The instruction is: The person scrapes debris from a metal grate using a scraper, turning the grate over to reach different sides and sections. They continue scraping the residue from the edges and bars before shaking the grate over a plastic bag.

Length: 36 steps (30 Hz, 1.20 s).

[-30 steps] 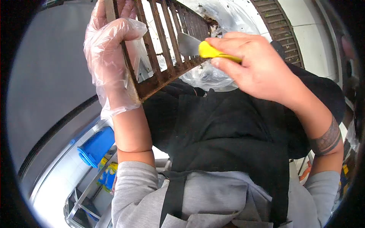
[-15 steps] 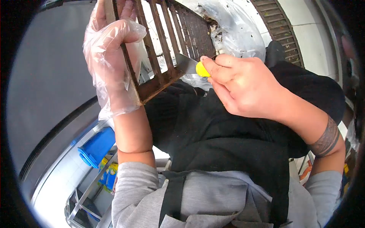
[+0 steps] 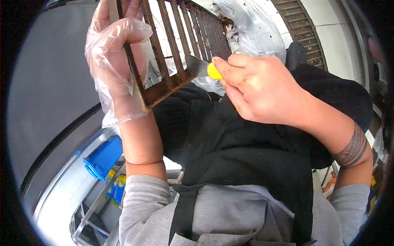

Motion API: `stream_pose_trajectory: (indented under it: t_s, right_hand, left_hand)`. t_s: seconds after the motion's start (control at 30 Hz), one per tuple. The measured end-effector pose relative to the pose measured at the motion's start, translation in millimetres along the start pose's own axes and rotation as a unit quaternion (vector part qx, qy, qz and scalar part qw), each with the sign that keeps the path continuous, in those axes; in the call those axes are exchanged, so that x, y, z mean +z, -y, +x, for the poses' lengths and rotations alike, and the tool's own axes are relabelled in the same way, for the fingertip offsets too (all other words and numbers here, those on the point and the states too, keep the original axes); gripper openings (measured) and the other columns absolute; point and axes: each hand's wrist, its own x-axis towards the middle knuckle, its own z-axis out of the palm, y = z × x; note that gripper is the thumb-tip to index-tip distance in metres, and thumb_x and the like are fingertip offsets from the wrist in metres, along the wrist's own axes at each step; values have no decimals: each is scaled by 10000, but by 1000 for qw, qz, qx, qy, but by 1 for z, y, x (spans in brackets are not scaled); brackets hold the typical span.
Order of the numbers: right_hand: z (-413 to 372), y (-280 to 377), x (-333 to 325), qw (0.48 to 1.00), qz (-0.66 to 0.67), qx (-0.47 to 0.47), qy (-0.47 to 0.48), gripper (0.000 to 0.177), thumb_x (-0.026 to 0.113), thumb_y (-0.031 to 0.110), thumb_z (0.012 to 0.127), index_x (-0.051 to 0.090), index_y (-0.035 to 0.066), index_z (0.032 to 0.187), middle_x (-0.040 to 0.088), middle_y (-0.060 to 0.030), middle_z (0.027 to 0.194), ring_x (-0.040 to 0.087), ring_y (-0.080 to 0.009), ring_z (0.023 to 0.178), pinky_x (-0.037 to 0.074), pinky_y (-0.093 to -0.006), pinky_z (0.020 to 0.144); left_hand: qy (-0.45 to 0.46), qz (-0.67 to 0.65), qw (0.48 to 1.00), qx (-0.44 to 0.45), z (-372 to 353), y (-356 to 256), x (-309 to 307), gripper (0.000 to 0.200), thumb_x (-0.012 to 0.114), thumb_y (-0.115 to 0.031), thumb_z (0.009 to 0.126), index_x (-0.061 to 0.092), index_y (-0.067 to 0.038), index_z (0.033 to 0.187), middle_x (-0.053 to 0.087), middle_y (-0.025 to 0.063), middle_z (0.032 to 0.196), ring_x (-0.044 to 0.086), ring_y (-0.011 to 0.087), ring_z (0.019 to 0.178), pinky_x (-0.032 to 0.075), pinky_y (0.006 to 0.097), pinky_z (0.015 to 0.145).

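My left hand [image 3: 119, 53], in a clear plastic glove, grips the end of a rusty, dirty slatted metal grate [image 3: 166, 88]. The grate is held up and tilted, its slats running away from me. My bare right hand [image 3: 262, 88] is closed round the yellow handle of a scraper [image 3: 214, 71]. The scraper's flat metal blade [image 3: 195, 65] lies against the slats near the grate's side bar. Part of the handle is hidden inside my right fist.
Beyond the grate, a clear plastic bag [image 3: 256, 30] with dark debris lies on white floor tiles. A slatted drain channel [image 3: 301, 35] runs along the floor at upper right. A blue bin [image 3: 102, 158] stands at lower left, near a dark grey panel [image 3: 53, 82].
The grate and my left hand have shifted slightly left. My right hand has moved a little left and up with the scraper, its blade still at the slats.
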Motion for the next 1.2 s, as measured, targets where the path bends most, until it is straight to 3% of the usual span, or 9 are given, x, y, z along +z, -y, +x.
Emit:
stream_pose_trajectory:
  t_s: [0.07, 0.17, 0.23, 0.27, 0.33, 0.57, 0.93, 1.0, 1.2]
  right_hand:
    - [1, -4, 3, 999, 21, 24, 6, 265, 623, 104, 878, 707, -68, 1062, 697, -153, 835, 696, -363, 699, 571, -445, 616]
    - [0, -19, 12, 986, 144, 80, 6, 247, 636, 125, 878, 723, -60, 1017, 725, -171, 889, 703, -388, 754, 576, -452, 705]
    - [-1, -27, 17, 962, 245, 120, 28, 263, 662, 148, 883, 743, -43, 1045, 742, -195, 937, 716, -381, 816, 574, -424, 785]
    - [-4, -32, 25, 961, 246, 121, 26, 263, 662, 148, 883, 743, -43, 1045, 742, -195, 937, 716, -381, 816, 574, -424, 785]
    - [-9, -40, 38, 963, 260, 69, -35, 329, 718, 67, 891, 714, -66, 1192, 687, -136, 820, 648, -212, 728, 506, -330, 683]
    - [7, -78, 50, 976, 214, -20, -22, 327, 716, 39, 886, 706, -46, 1201, 691, -146, 882, 677, -271, 788, 526, -357, 738]
    - [8, -73, 48, 973, 232, -5, -3, 278, 713, 54, 909, 717, -18, 1177, 695, -131, 883, 681, -250, 799, 524, -344, 737]
    - [6, -70, 47, 971, 232, 60, 20, 293, 732, 178, 919, 752, 31, 1171, 747, -146, 1003, 721, -306, 942, 558, -381, 857]
    - [0, -68, 50, 960, 267, 83, 12, 310, 743, 185, 916, 748, 9, 1171, 750, -177, 1062, 724, -308, 965, 558, -374, 881]
  left_hand:
    - [-65, 101, 993, 18, -1, -2, 13, 856, 461, 70, 627, 405, 158, 1477, 573, 254, 1399, 567, 309, 1301, 392, 349, 1170]
    - [-24, 47, 998, -35, 0, -4, -32, 772, 525, 41, 713, 438, 132, 1475, 510, 276, 1402, 432, 399, 1413, 258, 467, 1261]
    - [-28, 58, 997, -31, 1, -1, -38, 770, 530, 41, 714, 437, 136, 1473, 509, 280, 1400, 434, 400, 1409, 257, 469, 1262]
    - [-33, 68, 997, -27, 1, 0, -38, 768, 534, 40, 715, 435, 140, 1470, 508, 284, 1398, 435, 400, 1405, 255, 470, 1263]
    - [-39, 59, 997, -32, 0, 0, -38, 767, 535, 42, 715, 436, 140, 1469, 508, 285, 1393, 435, 401, 1404, 256, 471, 1264]
    - [-13, 4, 999, -30, 2, 5, -48, 756, 527, 54, 715, 442, 144, 1460, 500, 287, 1374, 432, 409, 1402, 254, 480, 1270]
    - [-19, 37, 999, -29, 2, 2, -31, 768, 528, 46, 688, 450, 151, 1445, 534, 266, 1338, 445, 406, 1385, 256, 484, 1265]
    - [-20, 32, 999, -33, 1, 2, -32, 762, 530, 43, 691, 453, 152, 1441, 541, 257, 1330, 448, 403, 1382, 263, 480, 1261]
    - [-51, 40, 997, -32, 0, 3, -26, 759, 537, 30, 694, 463, 142, 1440, 567, 253, 1324, 453, 386, 1392, 278, 462, 1249]
